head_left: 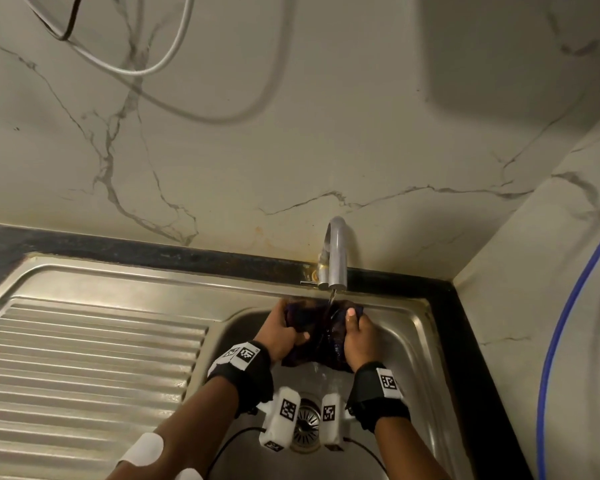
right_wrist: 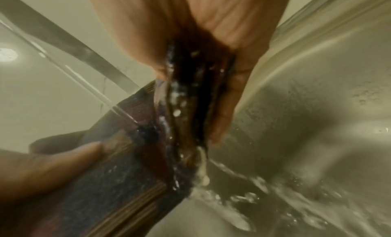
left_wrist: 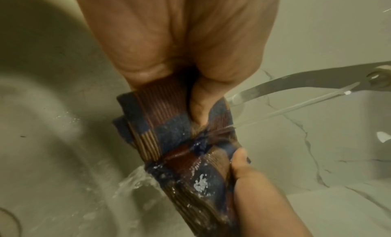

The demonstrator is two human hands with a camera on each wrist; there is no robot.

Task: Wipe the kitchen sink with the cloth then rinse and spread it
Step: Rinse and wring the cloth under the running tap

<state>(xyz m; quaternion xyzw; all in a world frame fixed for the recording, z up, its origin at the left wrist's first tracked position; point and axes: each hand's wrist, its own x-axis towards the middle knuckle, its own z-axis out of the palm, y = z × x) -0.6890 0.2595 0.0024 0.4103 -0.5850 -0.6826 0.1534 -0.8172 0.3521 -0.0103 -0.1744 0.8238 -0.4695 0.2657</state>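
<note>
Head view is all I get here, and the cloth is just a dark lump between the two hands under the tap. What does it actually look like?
Observer: In the left wrist view the cloth is checked, with blue squares and brown-red striped bands.
Operator: Is it soaked all through?
Observer: No. The part by the left hand looks dry, while the part by the right hand glistens.
Operator: Where exactly does the water land?
Observer: The stream hits the cloth's middle, between the two hands.
Operator: And then?
Observer: In the right wrist view it runs off the cloth's lower edge in a thick splashing stream into the sink.
</note>
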